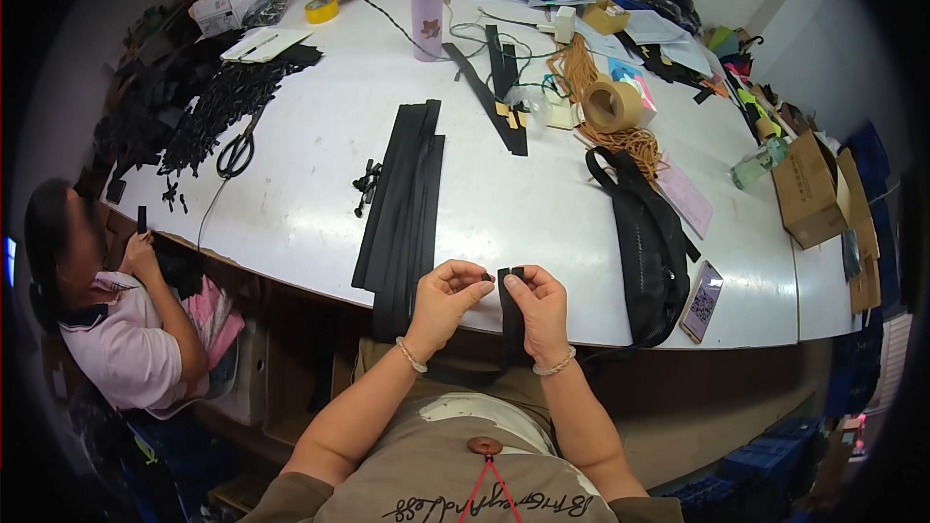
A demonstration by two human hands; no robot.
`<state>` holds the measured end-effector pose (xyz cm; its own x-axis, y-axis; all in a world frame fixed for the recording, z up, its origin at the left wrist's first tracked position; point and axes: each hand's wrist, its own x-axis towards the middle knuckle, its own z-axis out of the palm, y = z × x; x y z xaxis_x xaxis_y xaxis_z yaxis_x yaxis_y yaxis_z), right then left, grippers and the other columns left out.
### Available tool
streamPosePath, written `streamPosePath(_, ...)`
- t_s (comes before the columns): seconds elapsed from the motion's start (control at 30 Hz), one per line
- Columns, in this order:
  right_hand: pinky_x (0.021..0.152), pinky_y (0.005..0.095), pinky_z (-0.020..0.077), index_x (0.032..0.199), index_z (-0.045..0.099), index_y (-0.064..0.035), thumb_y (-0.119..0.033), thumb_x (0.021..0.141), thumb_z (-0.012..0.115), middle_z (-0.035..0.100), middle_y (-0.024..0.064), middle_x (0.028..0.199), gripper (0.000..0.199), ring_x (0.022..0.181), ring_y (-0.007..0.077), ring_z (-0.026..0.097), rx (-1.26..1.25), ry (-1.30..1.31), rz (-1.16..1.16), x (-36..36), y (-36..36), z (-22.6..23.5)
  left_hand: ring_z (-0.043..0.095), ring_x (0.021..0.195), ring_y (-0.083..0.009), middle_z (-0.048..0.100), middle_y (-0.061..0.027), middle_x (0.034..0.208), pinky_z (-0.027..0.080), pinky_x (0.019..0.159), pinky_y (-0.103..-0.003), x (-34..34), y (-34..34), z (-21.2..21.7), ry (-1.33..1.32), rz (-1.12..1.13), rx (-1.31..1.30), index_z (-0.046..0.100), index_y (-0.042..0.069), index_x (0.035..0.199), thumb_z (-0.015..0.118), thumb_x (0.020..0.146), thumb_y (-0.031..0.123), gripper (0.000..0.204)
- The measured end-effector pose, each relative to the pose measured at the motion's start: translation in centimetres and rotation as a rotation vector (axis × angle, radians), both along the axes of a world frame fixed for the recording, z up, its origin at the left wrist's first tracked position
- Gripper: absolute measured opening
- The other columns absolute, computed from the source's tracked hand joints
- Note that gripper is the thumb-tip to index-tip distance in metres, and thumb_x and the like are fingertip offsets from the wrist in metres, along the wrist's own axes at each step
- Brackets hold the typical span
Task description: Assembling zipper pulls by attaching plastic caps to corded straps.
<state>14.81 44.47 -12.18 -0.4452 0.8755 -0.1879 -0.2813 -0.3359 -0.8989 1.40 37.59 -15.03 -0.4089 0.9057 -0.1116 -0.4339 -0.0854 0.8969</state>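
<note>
Black zipper strip [511,315] pinched upright in right hand [539,308]; left hand [448,292] grips its slider [486,277].

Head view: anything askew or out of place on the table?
The phone lies tilted at the table front edge, a corner seemingly past it. The black bag also droops over that edge. Otherwise just working clutter.
</note>
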Motion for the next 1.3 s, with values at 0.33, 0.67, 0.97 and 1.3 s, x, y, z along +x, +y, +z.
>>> streamPosePath(0.33, 0.066, 0.0188, 0.0492, 0.095, 0.062, 0.0009, -0.002, 0.087, 0.064, 0.065, 0.0032, 0.084, 0.009, 0.072, 0.0066, 0.059, -0.072, 0.011, 0.093, 0.6, -0.5, 0.2, 0.060, 0.076, -0.0056, 0.069, -0.0039, 0.091, 0.048, 0.062, -0.018, 0.2, -0.3, 0.9, -0.078, -0.061, -0.113, 0.066, 0.003, 0.114, 0.068, 0.086, 0.008, 0.028)
streamPosePath(0.67, 0.067, 0.0190, 0.0493, 0.094, 0.060, 0.0002, 0.003, 0.085, 0.062, 0.064, 0.0034, 0.087, 0.010, 0.075, 0.0069, 0.060, -0.076, 0.038, 0.111, 1.3, -0.4, -0.4, 0.060, 0.082, -0.0058, 0.064, -0.0044, 0.106, 0.054, 0.076, -0.019, 0.9, -0.1, 1.9, -0.206, -0.100, -0.100, 0.059, 0.001, 0.122, 0.060, 0.091, 0.005, 0.032)
streamPosePath(0.97, 0.062, 0.0177, 0.0481, 0.093, 0.061, 0.0015, 0.003, 0.084, 0.063, 0.065, 0.0038, 0.083, 0.009, 0.069, 0.0052, 0.058, -0.136, -0.027, 0.160, 1.7, -0.8, 0.5, 0.061, 0.083, -0.0069, 0.066, -0.0026, 0.098, 0.053, 0.074, -0.019, 0.9, -0.2, 1.5, -0.172, -0.107, -0.166, 0.061, 0.002, 0.120, 0.060, 0.091, 0.007, 0.029)
streamPosePath(1.3, 0.058, 0.0162, 0.0471, 0.090, 0.062, 0.0012, 0.001, 0.084, 0.065, 0.064, 0.0031, 0.079, 0.006, 0.066, 0.0041, 0.058, -0.179, -0.042, 0.169, 1.8, -0.8, 0.1, 0.062, 0.084, -0.0080, 0.066, -0.0055, 0.098, 0.052, 0.076, -0.021, 0.9, -0.7, 1.0, -0.084, -0.153, -0.108, 0.061, -0.002, 0.118, 0.059, 0.092, 0.007, 0.028)
